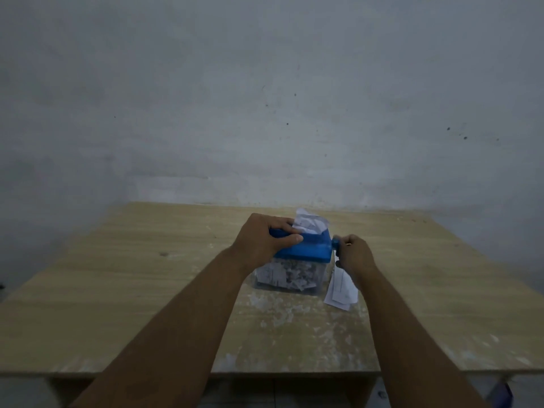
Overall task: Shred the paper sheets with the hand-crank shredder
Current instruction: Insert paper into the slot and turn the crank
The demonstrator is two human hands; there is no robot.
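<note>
Left hand (pixel 262 240) reaching forward, gripping, right hand (pixel 354 254) curled, pinching

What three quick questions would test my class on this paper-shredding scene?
1. True or false: the left hand grips the shredder's blue top.
2. Which holds the crank: A, the left hand, or B, the right hand?
3. Fill in: the loose paper sheets lie on the table to the shredder's ____ side.
Key: 1 true; 2 B; 3 right.
</note>
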